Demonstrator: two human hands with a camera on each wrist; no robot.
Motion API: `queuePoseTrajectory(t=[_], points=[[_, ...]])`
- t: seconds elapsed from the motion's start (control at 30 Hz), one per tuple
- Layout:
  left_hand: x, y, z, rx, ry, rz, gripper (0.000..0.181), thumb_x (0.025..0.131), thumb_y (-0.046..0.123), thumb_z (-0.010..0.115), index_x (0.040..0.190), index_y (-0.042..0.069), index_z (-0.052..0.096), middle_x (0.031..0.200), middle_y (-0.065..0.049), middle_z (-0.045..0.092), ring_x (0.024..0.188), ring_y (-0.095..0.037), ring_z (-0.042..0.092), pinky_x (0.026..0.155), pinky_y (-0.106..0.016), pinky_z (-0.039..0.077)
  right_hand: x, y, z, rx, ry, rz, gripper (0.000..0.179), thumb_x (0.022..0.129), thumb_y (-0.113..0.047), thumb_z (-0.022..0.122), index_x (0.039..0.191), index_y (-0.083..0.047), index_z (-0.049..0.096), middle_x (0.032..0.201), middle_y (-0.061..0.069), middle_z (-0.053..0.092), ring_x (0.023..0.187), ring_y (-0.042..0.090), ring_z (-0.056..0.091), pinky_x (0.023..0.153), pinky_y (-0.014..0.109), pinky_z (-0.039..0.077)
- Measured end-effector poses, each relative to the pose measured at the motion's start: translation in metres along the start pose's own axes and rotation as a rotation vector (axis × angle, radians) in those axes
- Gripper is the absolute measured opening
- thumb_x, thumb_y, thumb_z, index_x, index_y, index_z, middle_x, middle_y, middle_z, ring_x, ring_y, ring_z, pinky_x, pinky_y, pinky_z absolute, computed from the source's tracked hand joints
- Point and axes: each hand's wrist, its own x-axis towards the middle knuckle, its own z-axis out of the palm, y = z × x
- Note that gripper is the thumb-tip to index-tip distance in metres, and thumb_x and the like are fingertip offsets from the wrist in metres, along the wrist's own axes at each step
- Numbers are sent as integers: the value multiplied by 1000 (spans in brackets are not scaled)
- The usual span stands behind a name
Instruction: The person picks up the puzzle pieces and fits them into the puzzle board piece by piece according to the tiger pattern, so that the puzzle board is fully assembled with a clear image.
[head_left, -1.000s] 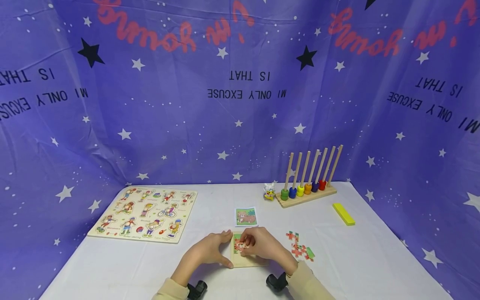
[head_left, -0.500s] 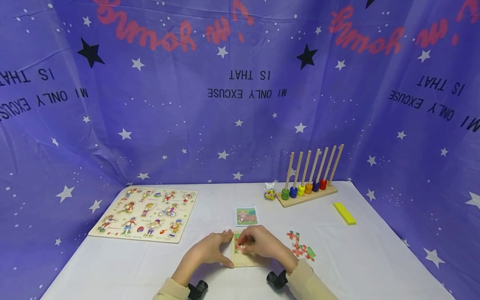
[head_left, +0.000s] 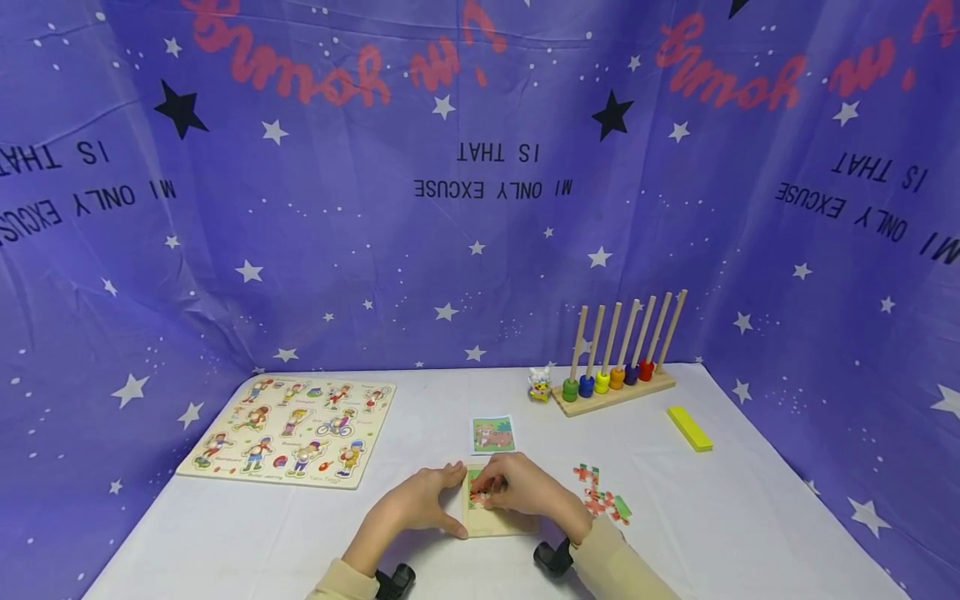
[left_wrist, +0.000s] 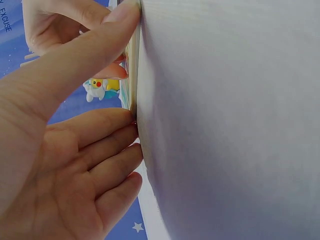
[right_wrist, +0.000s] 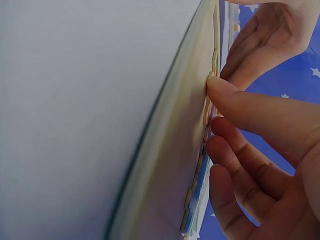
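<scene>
At the near middle of the white tabletop [head_left: 247,542], a small wooden tray [head_left: 501,523] lies flat between a person's two hands. The left hand [head_left: 420,498] is spread wide along the tray's left edge, its thumb at the near corner and its index fingertip by the far one; in the left wrist view the other fingers line up below, nearly straight. The right hand [head_left: 528,485] comes in over the tray's right side, wrist bent inward, fingers curled and drawn narrow. Its thumb and fingertips pinch a puzzle piece [head_left: 477,499] at the tray's upper left, mostly hidden by the fingers.

The lower part of the tray shows bare wood. Beyond its far edge, close by, lies a picture card [head_left: 492,434]. Loose pieces [head_left: 597,500] sit just beside the right wrist, on its outer side. To the left, a strip of tabletop separates the left hand from a board of sports figures [head_left: 288,429]. The bead rack [head_left: 615,393], a little toy figure [head_left: 539,385] and a yellow block [head_left: 689,428] stand or lie farther back, well apart from both hands.
</scene>
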Motion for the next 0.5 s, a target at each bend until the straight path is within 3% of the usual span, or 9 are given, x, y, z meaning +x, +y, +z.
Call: queuePoseTrajectory(t=[0.5], points=[[0, -3, 1, -2, 4, -10, 94, 64, 39, 86, 139, -2, 47, 146, -16, 43, 132, -38, 41, 110, -52, 33, 3, 1, -3, 19, -38, 20, 22, 77, -11, 81, 99, -14, 77, 82, -11, 64, 70, 2, 55, 60, 15, 48]])
